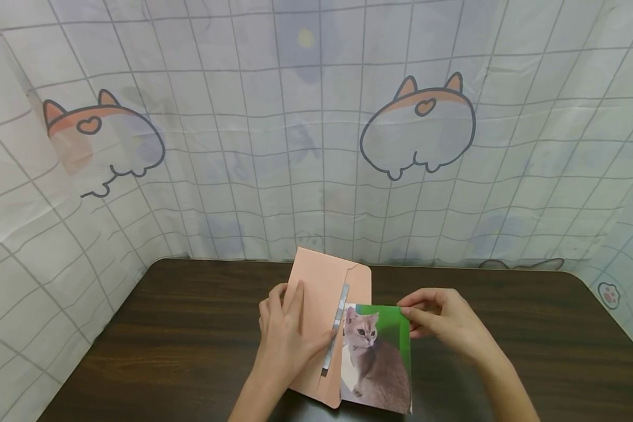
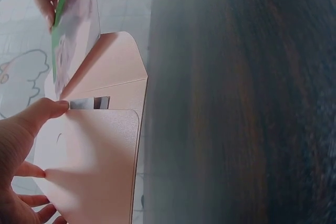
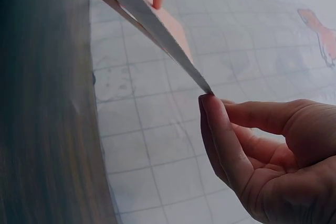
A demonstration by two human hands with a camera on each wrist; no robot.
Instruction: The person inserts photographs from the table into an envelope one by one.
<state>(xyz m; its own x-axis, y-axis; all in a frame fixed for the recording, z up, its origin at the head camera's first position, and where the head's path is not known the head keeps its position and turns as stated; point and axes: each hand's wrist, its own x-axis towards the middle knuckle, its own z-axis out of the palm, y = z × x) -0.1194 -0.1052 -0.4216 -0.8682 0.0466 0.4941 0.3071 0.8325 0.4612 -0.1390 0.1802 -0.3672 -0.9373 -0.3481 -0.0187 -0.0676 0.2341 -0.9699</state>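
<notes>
My left hand (image 1: 285,328) holds a peach cardboard folder (image 1: 316,275) by its left part, the thumb reaching across to the slanted opening. A grey-and-white strip (image 1: 343,302) shows in that opening. In the left wrist view the folder (image 2: 100,156) stands partly spread, its flap (image 2: 118,59) tilted away from the front panel. My right hand (image 1: 448,319) pinches the upper right corner of a cat picture (image 1: 374,363) with a green background. The picture overlaps the folder's right side in the head view. Edge-on in the right wrist view, the picture (image 3: 163,32) meets the fingertips at its corner.
Beneath the hands lies a dark wood-grain table (image 1: 190,334) with rounded far corners. A white gridded curtain (image 1: 316,205) with cartoon animal drawings hangs behind it and along both sides.
</notes>
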